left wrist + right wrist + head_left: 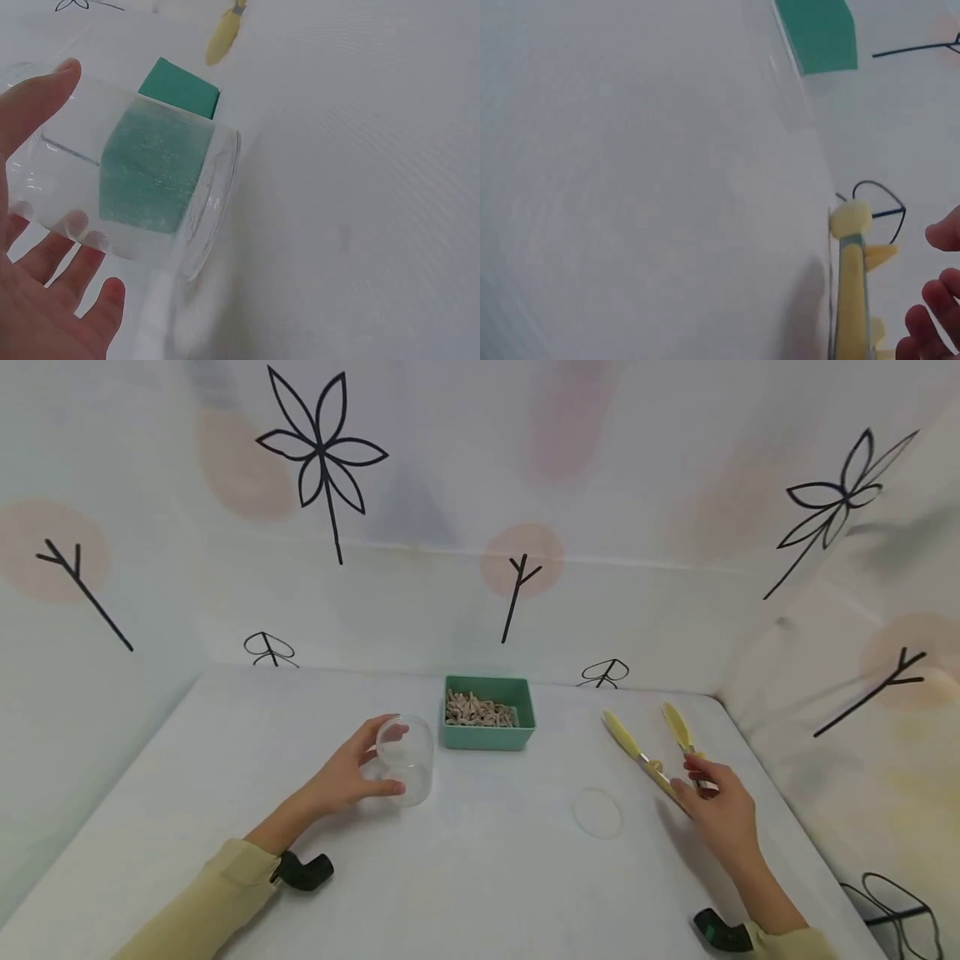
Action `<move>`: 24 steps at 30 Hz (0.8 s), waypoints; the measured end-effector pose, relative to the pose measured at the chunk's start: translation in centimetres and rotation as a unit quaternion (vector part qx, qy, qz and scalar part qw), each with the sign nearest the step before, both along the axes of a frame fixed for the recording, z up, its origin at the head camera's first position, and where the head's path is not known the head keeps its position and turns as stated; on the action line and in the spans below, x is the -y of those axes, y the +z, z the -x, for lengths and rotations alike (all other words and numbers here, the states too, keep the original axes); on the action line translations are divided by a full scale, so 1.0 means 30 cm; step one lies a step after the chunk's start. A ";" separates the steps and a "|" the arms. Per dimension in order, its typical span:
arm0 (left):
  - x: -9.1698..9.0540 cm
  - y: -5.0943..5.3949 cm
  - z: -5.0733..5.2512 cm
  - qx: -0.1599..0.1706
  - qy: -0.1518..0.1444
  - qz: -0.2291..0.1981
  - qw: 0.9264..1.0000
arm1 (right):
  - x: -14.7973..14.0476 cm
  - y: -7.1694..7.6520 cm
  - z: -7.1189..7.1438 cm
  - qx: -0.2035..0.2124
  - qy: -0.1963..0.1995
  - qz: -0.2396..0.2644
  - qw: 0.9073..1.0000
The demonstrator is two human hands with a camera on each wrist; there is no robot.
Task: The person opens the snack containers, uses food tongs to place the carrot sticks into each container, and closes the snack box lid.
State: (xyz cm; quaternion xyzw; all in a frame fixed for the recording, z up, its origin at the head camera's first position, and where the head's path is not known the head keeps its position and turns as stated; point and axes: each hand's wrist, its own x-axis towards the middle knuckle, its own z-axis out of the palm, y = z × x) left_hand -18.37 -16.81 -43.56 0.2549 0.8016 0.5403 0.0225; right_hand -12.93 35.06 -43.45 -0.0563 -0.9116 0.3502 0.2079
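A clear cylindrical container (420, 768) stands on the table left of centre, with my left hand (341, 781) curved around its side. The left wrist view shows the thumb on one side of the container (150, 165) and the fingers of the left hand (60, 285) on the other. At the right, my right hand (723, 814) is over a pair of yellow-tipped tongs (648, 766). In the right wrist view, a gap shows between the parted thumb and fingers of this hand (934, 300) and the tongs (851, 300); contact elsewhere is unclear.
A green box (487, 739) holding many small beige pieces stands at the back centre of the white table (480, 877). A thin transparent ring or lid (597, 813) lies left of the tongs. Walls with printed plant drawings border the table behind and at the sides.
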 end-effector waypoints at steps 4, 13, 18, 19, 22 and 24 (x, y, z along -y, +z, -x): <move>-0.011 0.007 0.000 0.001 0.000 -0.003 1.000 | -0.037 -0.017 0.010 0.051 -0.052 0.023 0.997; -0.027 0.022 0.011 0.006 0.005 -0.002 1.000 | -0.063 -0.018 0.079 0.173 -0.047 0.034 0.983; -0.031 0.027 0.011 0.014 -0.001 -0.013 1.000 | -0.063 0.001 0.103 0.209 -0.041 -0.004 0.977; -0.031 0.027 0.011 0.014 -0.004 -0.017 1.000 | -0.064 0.000 0.109 0.216 -0.044 -0.012 0.975; -0.032 0.026 0.013 0.013 -0.013 -0.023 1.000 | -0.065 -0.006 0.124 0.228 -0.053 -0.027 0.972; -0.032 0.024 0.015 0.011 -0.014 -0.020 1.000 | -0.062 -0.016 0.130 0.231 -0.066 -0.028 0.970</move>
